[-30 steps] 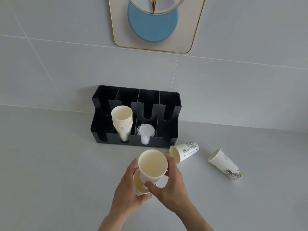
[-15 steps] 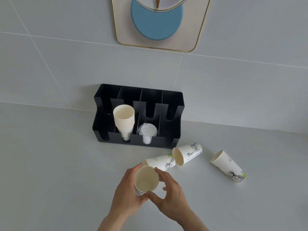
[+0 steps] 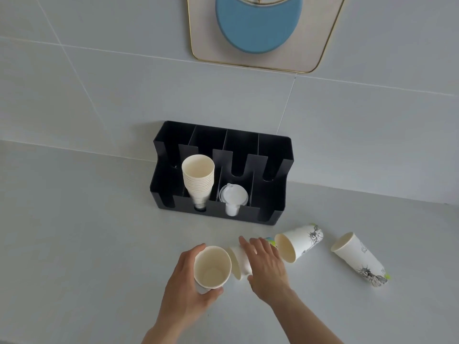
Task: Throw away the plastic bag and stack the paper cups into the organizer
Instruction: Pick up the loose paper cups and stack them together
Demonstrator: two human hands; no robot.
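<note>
My left hand (image 3: pixel 185 288) holds a small stack of nested paper cups (image 3: pixel 211 268) upright, mouth toward me. My right hand (image 3: pixel 267 266) lies over a paper cup (image 3: pixel 239 263) on its side on the counter, fingers curling around it. Two more printed paper cups lie on their sides to the right: one (image 3: pixel 298 242) close by, another (image 3: pixel 360 259) farther out. The black organizer (image 3: pixel 272 194) stands against the wall with a tall stack of cups (image 3: pixel 198 180) in a front slot. No plastic bag is in view.
White lids (image 3: pixel 233 197) sit in the organizer slot beside the cup stack. The organizer's other slots look empty. A framed wall decoration (image 3: pixel 263 33) hangs above. The grey counter (image 3: pixel 87 244) extends left and right.
My right hand slid one cup into the cup in my left hand, let go, and moved right onto a cup lying on the counter. The view shifted slightly.
</note>
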